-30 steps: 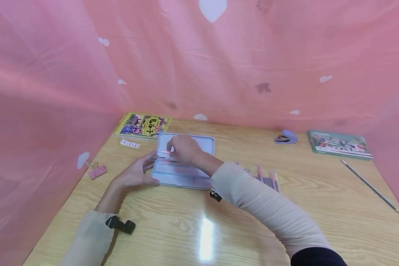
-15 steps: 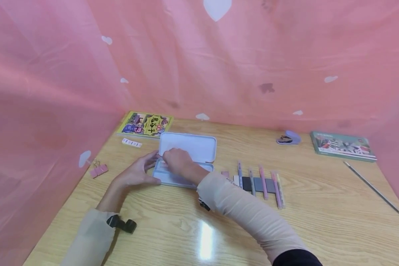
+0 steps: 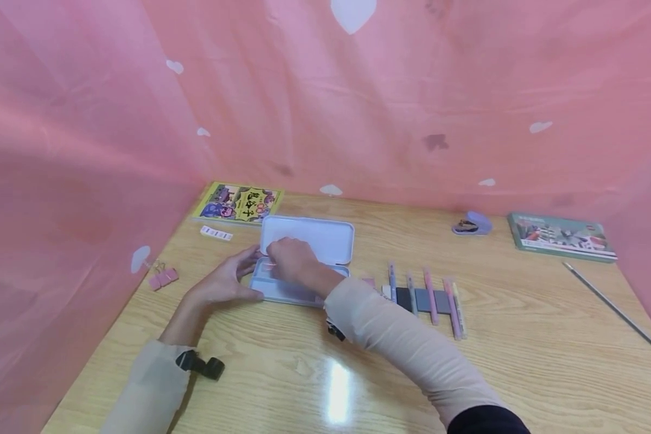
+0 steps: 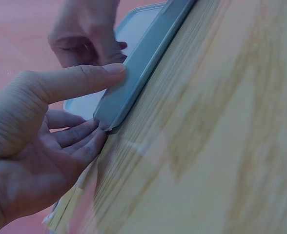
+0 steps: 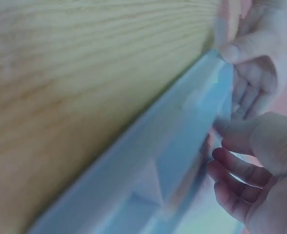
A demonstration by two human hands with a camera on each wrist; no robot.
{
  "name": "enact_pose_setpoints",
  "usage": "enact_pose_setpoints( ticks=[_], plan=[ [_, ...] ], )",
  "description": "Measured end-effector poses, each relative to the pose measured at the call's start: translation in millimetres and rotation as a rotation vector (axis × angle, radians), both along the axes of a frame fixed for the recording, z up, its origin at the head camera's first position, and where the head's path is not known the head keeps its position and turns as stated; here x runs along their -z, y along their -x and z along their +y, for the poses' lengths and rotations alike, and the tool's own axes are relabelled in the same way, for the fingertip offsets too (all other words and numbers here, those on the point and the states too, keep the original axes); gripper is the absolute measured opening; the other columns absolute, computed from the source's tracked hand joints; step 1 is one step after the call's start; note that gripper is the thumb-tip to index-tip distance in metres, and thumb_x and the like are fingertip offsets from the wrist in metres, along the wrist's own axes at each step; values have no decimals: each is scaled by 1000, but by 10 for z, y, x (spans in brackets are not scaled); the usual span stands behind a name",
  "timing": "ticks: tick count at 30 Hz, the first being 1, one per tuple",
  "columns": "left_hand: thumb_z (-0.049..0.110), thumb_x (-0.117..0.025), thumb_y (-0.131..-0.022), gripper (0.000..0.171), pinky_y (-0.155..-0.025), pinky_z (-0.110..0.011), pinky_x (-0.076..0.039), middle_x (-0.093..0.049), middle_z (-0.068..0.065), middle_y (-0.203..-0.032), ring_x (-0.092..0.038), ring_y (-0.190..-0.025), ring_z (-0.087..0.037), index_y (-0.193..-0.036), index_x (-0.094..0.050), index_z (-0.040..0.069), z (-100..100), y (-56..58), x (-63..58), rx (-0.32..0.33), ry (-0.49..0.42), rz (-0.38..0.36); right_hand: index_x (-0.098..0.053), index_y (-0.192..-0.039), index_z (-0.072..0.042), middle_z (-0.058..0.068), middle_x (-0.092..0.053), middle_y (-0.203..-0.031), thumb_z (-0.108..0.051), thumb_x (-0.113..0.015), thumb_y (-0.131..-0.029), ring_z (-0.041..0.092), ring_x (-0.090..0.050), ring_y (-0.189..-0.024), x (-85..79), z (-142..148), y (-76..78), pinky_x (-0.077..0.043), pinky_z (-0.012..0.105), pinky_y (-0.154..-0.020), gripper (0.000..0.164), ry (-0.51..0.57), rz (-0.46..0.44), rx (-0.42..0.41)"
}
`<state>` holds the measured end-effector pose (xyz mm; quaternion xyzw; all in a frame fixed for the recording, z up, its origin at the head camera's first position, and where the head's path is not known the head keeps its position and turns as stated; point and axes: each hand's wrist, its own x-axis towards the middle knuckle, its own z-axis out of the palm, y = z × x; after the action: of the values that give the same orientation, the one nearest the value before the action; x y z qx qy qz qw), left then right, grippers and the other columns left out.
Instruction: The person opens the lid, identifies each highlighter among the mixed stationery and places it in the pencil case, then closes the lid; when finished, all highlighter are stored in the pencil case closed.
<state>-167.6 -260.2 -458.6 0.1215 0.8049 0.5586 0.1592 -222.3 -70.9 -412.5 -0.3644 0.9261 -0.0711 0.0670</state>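
Observation:
A pale blue pencil case lies open on the table, its lid tipped back. My left hand holds its left end, thumb along the front wall and fingers at the corner. My right hand reaches into the rear compartment. In the right wrist view the right hand has its thumb and curled fingers around a slim pinkish pen, mostly hidden by the fingers and blurred. A divider separates the case's front and rear compartments.
Right of the case, several pens lie across dark grey blocks. Farther right are a purple stapler, a green flat box and a long grey stick. A yellow book, a white strip and pink binder clips lie left.
My right hand has come down from over the lid into the case's rear compartment with the pinkish pen, uncovering the row of pens at right. My left hand keeps its hold.

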Motion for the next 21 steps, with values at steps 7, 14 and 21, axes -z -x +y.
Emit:
enact_pose_setpoints(
  ticks=[7, 14, 21],
  plan=[
    [15, -87, -62, 117, -112, -45, -30, -34, -10, -149, -29, -138, -35, -152, -12, 14, 20, -7, -24, -21, 9, -23, -66, -109, -14, 2, -68, -103, -44, -65, -86, 16, -62, -85, -381, 465, -19, -56, 31, -69, 38, 152, 53, 56],
    [15, -87, -61, 118, -114, -46, -26, -37, -8, -147, -30, -138, -34, -152, -13, 15, 19, -32, -23, -37, 33, -6, -57, -128, -12, 9, -65, -117, -46, -63, -87, 16, -61, -68, -651, 1277, -78, -52, 28, -52, 53, 256, 78, 159],
    [14, -87, -61, 118, -114, -47, -25, -37, -8, -147, -29, -138, -35, -152, -11, 14, 20, -32, -21, -29, 26, -9, -52, -132, -11, 15, -65, -116, -40, -64, -87, 28, -66, -83, -848, 2112, -107, -56, 41, -59, 55, 351, 176, 287]
  ],
)
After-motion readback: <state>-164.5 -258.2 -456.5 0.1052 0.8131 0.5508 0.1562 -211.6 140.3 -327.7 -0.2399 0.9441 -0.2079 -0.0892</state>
